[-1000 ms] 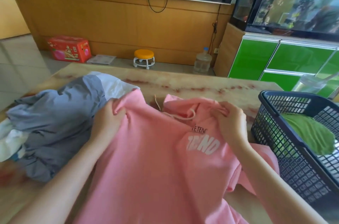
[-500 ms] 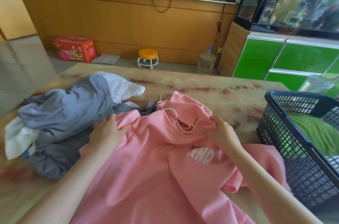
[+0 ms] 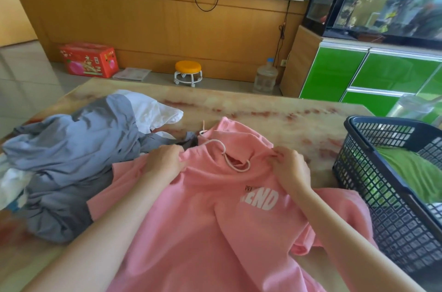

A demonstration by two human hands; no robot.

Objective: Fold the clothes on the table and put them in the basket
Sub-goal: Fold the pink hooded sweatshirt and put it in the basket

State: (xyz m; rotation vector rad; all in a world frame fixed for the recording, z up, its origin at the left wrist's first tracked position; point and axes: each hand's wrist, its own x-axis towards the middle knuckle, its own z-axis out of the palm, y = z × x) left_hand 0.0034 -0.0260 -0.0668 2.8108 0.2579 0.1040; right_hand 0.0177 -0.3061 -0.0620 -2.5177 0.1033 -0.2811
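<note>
A pink hooded top [image 3: 198, 215] with white lettering and a white drawstring lies front up across the marble table [image 3: 263, 112], its lower part hanging toward me. My left hand [image 3: 162, 162] grips the fabric at its left shoulder. My right hand [image 3: 290, 167] pinches the fabric at the right shoulder, beside the neck opening. A crumpled grey-blue garment [image 3: 71, 155] and a white one [image 3: 153, 110] are heaped on the left of the table. At the right edge stands a dark mesh basket [image 3: 373, 196] holding a folded green garment [image 3: 411, 172].
Beyond the table are a red box [image 3: 88, 59], an orange stool [image 3: 188, 73] and a water jug [image 3: 265, 76] on the floor. A wall television, a fish tank and a green cabinet [image 3: 373, 71] stand at the back right.
Both hands drew the pink top toward me and moved inward to its shoulders, uncovering more of the grey and white pile. The hood and drawstring now lie flatter on the table.
</note>
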